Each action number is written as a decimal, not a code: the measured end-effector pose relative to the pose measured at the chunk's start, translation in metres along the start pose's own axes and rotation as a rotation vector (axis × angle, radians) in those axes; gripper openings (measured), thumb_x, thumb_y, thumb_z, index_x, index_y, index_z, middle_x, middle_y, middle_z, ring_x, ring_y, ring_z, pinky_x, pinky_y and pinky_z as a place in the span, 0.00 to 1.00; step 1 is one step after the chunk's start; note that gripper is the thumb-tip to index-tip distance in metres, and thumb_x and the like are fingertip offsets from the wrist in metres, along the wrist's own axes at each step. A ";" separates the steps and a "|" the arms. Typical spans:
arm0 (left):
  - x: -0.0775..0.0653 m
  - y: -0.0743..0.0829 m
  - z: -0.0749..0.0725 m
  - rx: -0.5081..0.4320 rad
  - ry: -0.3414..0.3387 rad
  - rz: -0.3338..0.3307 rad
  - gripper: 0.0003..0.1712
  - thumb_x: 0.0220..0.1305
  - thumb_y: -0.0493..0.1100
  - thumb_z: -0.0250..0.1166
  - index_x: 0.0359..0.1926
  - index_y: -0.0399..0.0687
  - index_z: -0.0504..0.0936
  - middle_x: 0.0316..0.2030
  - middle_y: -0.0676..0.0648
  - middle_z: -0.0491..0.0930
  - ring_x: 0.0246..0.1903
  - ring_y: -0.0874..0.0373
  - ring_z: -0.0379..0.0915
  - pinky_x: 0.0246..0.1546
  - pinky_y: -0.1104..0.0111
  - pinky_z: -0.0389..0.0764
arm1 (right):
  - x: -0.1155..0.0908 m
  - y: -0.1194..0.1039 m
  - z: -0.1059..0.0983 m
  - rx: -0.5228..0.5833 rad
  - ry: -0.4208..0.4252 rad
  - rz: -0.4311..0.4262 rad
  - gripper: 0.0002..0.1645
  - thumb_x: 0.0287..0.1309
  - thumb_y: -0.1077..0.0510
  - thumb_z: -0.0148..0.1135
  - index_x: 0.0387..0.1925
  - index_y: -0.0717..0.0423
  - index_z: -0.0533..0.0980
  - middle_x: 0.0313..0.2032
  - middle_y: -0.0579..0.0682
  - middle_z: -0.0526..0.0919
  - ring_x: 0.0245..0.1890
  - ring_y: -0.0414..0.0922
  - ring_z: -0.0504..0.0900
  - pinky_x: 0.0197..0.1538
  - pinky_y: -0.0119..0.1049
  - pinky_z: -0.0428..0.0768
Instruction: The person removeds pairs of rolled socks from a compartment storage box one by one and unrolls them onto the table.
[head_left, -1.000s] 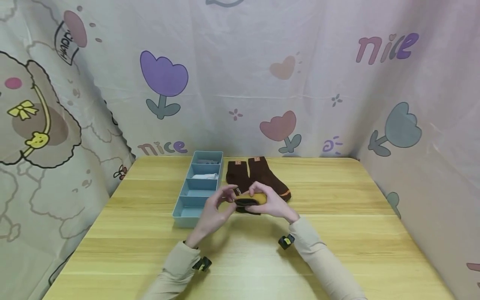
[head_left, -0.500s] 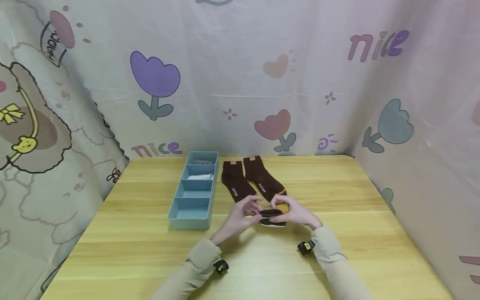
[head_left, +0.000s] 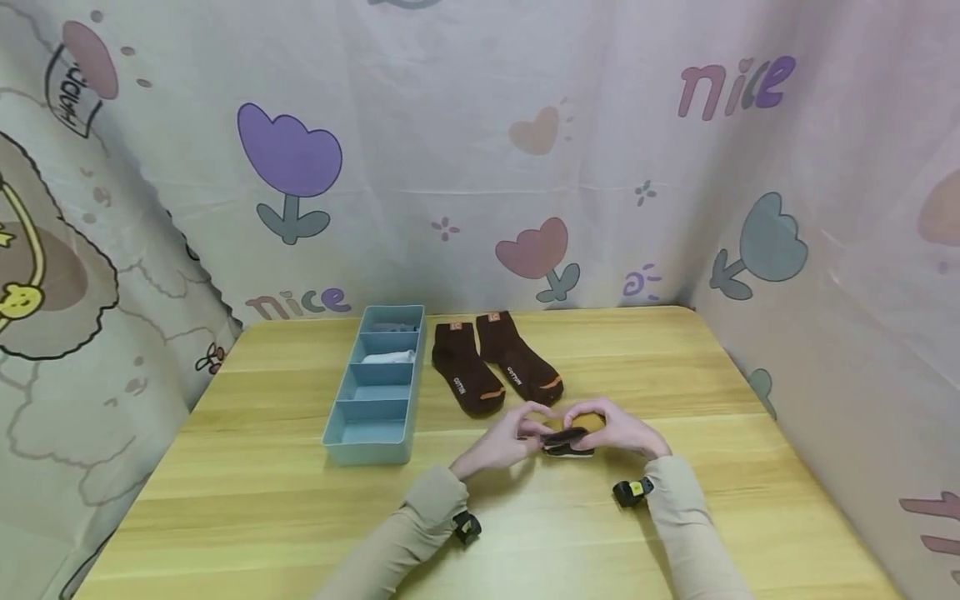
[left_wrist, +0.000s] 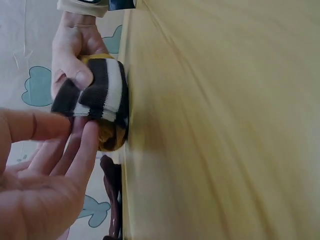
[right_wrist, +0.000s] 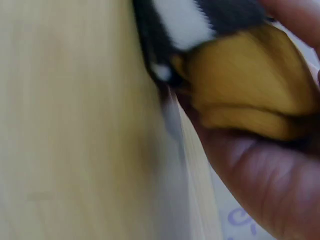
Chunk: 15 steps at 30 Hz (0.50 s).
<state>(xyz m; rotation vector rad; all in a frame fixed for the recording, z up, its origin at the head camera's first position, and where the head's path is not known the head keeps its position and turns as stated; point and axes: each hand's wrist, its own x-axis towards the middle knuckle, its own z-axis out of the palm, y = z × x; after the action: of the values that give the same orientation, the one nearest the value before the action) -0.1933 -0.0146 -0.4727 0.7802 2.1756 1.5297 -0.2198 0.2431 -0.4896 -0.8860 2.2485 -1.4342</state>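
A bundled pair of yellow socks (right_wrist: 245, 75) with black-and-white striped cuffs (left_wrist: 112, 90) is held between both hands, low over the table. My right hand (head_left: 618, 431) grips the yellow part from the right, its thumb pressed on the dark cuff in the left wrist view. From the left, my left hand (head_left: 504, 439) pinches the cuff edge with its fingertips. The cuff opening shows as a dark fold in the head view. Just behind the hands lie two brown socks, the left one (head_left: 468, 371) and the right one (head_left: 519, 358), flat and side by side.
Left of the brown socks stands a blue divided box (head_left: 371, 453). Its rear compartment has a grey folded item (head_left: 395, 327), and the one before it a white item (head_left: 388, 357). A printed curtain (head_left: 420, 250) hangs behind the wooden table (head_left: 247, 467).
Both hands, with the yellow socks, have moved right and toward me, away from the box. The brown socks, partly covered before, are now in full view. The head view has shifted slightly.
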 end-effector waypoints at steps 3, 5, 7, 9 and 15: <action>0.000 0.000 0.004 0.009 -0.054 -0.054 0.16 0.67 0.27 0.53 0.53 0.38 0.74 0.53 0.35 0.85 0.55 0.42 0.82 0.48 0.66 0.83 | -0.008 0.008 -0.006 0.094 -0.083 -0.045 0.20 0.56 0.67 0.63 0.52 0.59 0.82 0.62 0.64 0.79 0.63 0.37 0.77 0.66 0.30 0.67; 0.001 0.001 0.008 0.025 -0.073 -0.085 0.10 0.72 0.32 0.52 0.50 0.40 0.76 0.51 0.38 0.86 0.54 0.45 0.83 0.45 0.71 0.81 | -0.014 0.013 -0.010 0.160 -0.122 -0.082 0.23 0.58 0.69 0.57 0.56 0.65 0.79 0.67 0.71 0.71 0.69 0.38 0.72 0.69 0.27 0.64; 0.002 0.003 0.013 0.044 -0.091 -0.092 0.06 0.74 0.36 0.55 0.47 0.40 0.76 0.50 0.41 0.87 0.55 0.47 0.83 0.51 0.72 0.81 | -0.020 0.017 -0.013 0.200 -0.124 -0.094 0.23 0.61 0.70 0.54 0.58 0.68 0.77 0.69 0.74 0.65 0.71 0.37 0.70 0.69 0.25 0.64; 0.004 0.005 0.018 0.052 -0.099 -0.093 0.05 0.72 0.35 0.59 0.46 0.40 0.76 0.50 0.42 0.88 0.54 0.48 0.83 0.56 0.70 0.80 | -0.024 0.019 -0.014 0.184 -0.086 -0.081 0.23 0.62 0.69 0.56 0.59 0.67 0.77 0.68 0.74 0.67 0.69 0.34 0.71 0.68 0.24 0.65; 0.011 0.007 0.027 0.069 -0.120 -0.058 0.17 0.53 0.19 0.66 0.44 0.33 0.75 0.50 0.36 0.86 0.51 0.43 0.83 0.54 0.67 0.84 | -0.025 0.016 -0.011 0.014 0.054 0.026 0.24 0.57 0.62 0.70 0.56 0.56 0.79 0.60 0.58 0.81 0.58 0.31 0.76 0.61 0.26 0.70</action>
<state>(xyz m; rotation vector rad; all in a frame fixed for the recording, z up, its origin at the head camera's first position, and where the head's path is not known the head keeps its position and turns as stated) -0.1842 0.0140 -0.4755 0.8018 2.1536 1.3509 -0.2128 0.2720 -0.5008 -0.8205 2.2780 -1.4774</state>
